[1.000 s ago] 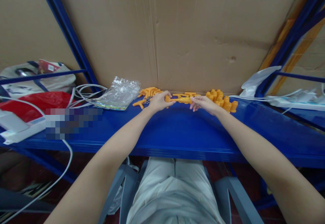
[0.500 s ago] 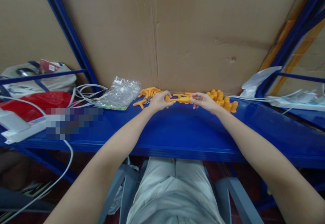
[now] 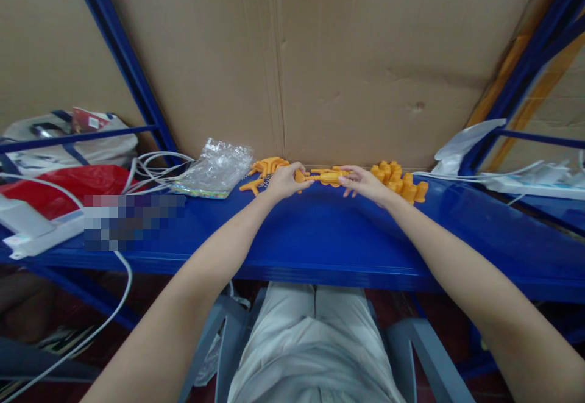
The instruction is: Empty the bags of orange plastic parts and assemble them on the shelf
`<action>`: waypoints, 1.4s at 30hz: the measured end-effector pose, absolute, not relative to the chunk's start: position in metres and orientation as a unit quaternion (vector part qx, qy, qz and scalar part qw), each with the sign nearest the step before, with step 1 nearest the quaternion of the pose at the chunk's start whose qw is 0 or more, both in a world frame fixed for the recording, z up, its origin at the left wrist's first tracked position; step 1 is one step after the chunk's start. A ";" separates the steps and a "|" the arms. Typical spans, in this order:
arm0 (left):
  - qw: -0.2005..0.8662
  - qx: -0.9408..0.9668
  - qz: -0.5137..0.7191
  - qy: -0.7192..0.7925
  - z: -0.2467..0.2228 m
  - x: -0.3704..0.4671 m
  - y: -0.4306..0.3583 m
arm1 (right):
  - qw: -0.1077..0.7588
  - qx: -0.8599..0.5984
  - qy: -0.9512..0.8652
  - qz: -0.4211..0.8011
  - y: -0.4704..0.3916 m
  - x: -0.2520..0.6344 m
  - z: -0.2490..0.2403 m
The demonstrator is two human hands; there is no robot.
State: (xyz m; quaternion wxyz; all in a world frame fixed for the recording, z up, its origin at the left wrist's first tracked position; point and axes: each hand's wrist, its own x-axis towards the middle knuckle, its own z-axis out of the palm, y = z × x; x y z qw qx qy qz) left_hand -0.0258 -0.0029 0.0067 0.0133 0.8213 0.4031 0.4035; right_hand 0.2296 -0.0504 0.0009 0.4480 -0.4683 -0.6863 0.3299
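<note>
Between my two hands is a long orange plastic piece [image 3: 329, 178], with a thin shaft to the left and a wider body to the right. My left hand [image 3: 286, 182] is closed on its left end, where a rounded orange part shows by the thumb. At the right end, the fingers of my right hand [image 3: 361, 182] pinch the wider body. Left of my left hand lie orange T-shaped pieces [image 3: 253, 186] with small dark chains among them. Several chunky orange pieces [image 3: 402, 182] sit in a group just right of my right hand.
A clear plastic bag [image 3: 217, 165] lies on the blue table [image 3: 320, 238] at the left. Beyond it are white cables [image 3: 153, 162], a red bag [image 3: 86, 186] and a blurred-out patch. Cardboard [image 3: 365, 61] stands behind. White cables and a strip [image 3: 543, 186] lie right.
My right hand has shifted slightly left along with the orange piece, and its wider body looks turned a little. My left hand stays nearly in place.
</note>
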 end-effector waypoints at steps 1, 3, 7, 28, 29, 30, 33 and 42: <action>0.014 0.820 0.402 0.407 0.007 -0.026 -0.003 | 0.456 -0.455 -0.693 0.324 -0.049 0.230 -0.001; 0.013 0.818 0.403 0.410 0.007 -0.027 -0.003 | 0.470 -0.426 -0.707 0.313 -0.045 0.229 -0.005; 0.009 0.823 0.408 0.395 0.007 -0.026 -0.004 | 0.471 -0.406 -0.720 0.308 -0.043 0.229 -0.006; 0.006 0.830 0.391 0.398 0.005 -0.024 -0.006 | 0.410 -0.474 -0.704 0.333 -0.052 0.223 0.002; 0.006 0.831 0.392 0.395 0.005 -0.024 -0.005 | 0.410 -0.474 -0.704 0.333 -0.052 0.223 0.002; 0.005 0.832 0.393 0.391 0.004 -0.024 -0.004 | 0.410 -0.475 -0.704 0.333 -0.052 0.223 0.002; 0.000 0.832 0.396 0.388 0.004 -0.024 -0.004 | 0.412 -0.480 -0.700 0.332 -0.052 0.223 0.002; 0.002 0.825 0.396 0.402 0.005 -0.022 -0.006 | 0.436 -0.467 -0.694 0.332 -0.050 0.225 0.001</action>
